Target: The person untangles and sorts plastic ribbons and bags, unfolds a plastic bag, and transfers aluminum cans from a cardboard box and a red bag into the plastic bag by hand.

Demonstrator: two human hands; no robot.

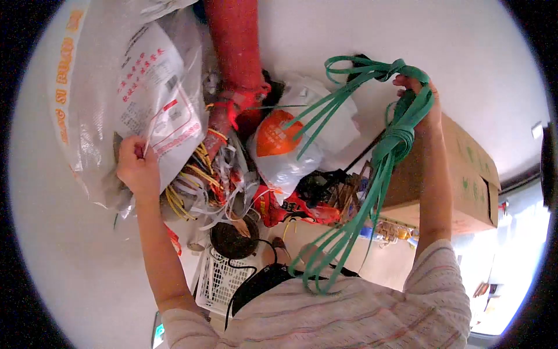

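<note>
My left hand (139, 168) pinches the edge of a white printed plastic bag (165, 104) with red lettering, at the left. A larger translucent sack (87, 116) with orange lettering hangs beside it. On the upper right, my right hand (419, 96) is closed around a knotted bundle of green flat strapping (392, 148). Loops of the strapping hang down in front of my shirt, and other ends stretch out to the left. Between my hands lies a heap of yellow cords (203, 168) and white straps (241, 168).
A cardboard box (459, 174) stands at the right. In the middle are a white bag with an orange print (279, 136), a red bag (296, 210) and a dark round pot (234, 237). A white plastic basket (218, 282) stands below. Something red (235, 46) hangs at the top.
</note>
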